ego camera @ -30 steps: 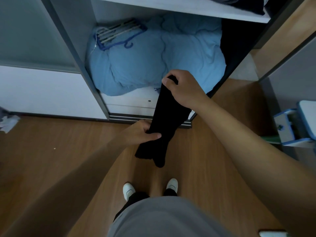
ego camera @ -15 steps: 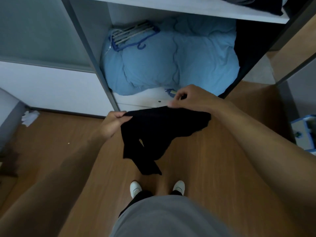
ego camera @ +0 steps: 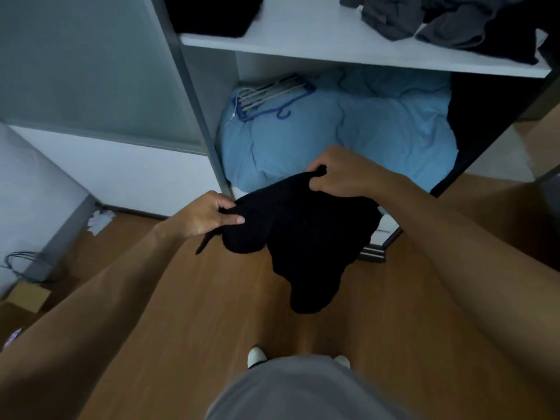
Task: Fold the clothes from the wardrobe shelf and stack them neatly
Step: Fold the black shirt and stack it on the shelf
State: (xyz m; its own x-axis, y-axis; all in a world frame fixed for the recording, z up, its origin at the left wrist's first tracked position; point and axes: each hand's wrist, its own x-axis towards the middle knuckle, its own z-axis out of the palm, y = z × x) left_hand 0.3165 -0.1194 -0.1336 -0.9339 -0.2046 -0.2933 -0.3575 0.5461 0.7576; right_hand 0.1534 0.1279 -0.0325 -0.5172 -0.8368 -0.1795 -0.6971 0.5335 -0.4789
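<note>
You have the black garment (ego camera: pixel 303 237) hanging in the air at the centre of the frame, above the wooden floor (ego camera: pixel 188 298) and in front of the open wardrobe. Your left hand (ego camera: pixel 206 218) pinches its left edge between thumb and curled fingers, and your right hand (ego camera: pixel 342 174) has its fingers curled round the upper edge. It looks light, soft and completely limp: the cloth sags between your two grips and droops in a loose lobe toward the lower centre, so it will likely not hold a crease by itself. Take it by corners or a seam, pull it taut between both hands, and expect thin fabric to slide if you pinch loosely. The wardrobe shelf (ego camera: pixel 333 47) along the top of the frame carries a dark folded pile (ego camera: pixel 212 13) at upper centre-left and crumpled grey clothes (ego camera: pixel 424 22) at upper right. No brand, label or writing can be read on anything in this dim view
</note>
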